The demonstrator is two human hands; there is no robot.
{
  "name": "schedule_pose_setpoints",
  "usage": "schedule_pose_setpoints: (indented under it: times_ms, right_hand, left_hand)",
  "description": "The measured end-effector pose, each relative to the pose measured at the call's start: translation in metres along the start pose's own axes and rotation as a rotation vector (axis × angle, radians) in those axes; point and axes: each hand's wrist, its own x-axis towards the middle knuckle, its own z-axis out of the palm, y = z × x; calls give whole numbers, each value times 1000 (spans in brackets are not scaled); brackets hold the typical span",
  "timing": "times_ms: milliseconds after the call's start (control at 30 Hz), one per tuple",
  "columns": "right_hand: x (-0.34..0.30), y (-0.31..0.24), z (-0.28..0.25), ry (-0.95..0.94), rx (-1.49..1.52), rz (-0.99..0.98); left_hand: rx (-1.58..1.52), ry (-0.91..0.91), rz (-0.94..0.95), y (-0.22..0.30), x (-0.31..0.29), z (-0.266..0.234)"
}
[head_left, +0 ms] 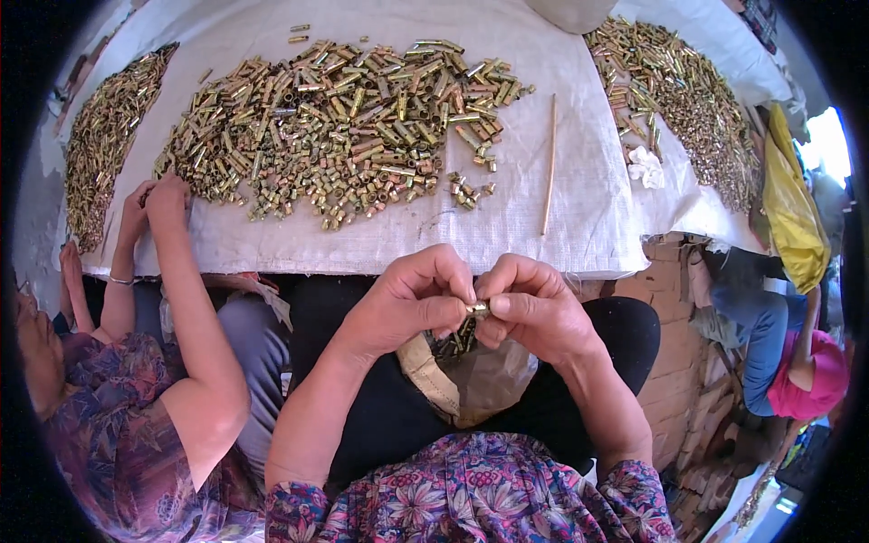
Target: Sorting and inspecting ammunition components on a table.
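Observation:
Over my lap, my left hand [409,303] and my right hand [541,309] meet, each closed in a pinch of thumb and fingers. Between the fingertips sits a small brass-coloured metal sleeve [477,309], gripped from both sides and partly covered by the fingers. Just below it a bag [433,382] with a yellowish rim lies in my lap, holding several metal pieces. Beyond my hands, a large pile of brass-coloured metal tubes and short rings [353,118] spreads over the white cloth-covered table [507,231].
A thin wooden stick [549,163] lies right of the pile. More metal pieces heap at the far left [118,136] and right [688,100], near crumpled white paper [645,168]. At left a co-worker's hands [166,199] touch the pile; another person [801,362] sits at right.

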Motion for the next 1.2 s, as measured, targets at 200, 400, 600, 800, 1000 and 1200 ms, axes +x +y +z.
schedule_pose_setpoints:
  times_ms: [200, 400, 600, 800, 1000, 1200]
  right_hand:
    - [-10, -15, -9, 88, -467, -1]
    - [2, -42, -6, 22, -1003, -21]
    - [79, -60, -35, 368, -1438, -598]
    - [152, -48, -42, 342, -2052, -599]
    - [170, -39, -43, 514, -1996, -784]
    - [123, -49, -42, 515, -1632, -778]
  left_hand:
    - [419, 109, -123, 25, 7, -7]
    - [1402, 317, 284, 37, 53, -22]
    - [1966, 250, 158, 30, 83, -24]
    - [1950, 266, 126, 27, 90, -38]
    - [1918, 285, 153, 32, 100, -24]
    - [1565, 262, 34, 42, 86, -22]
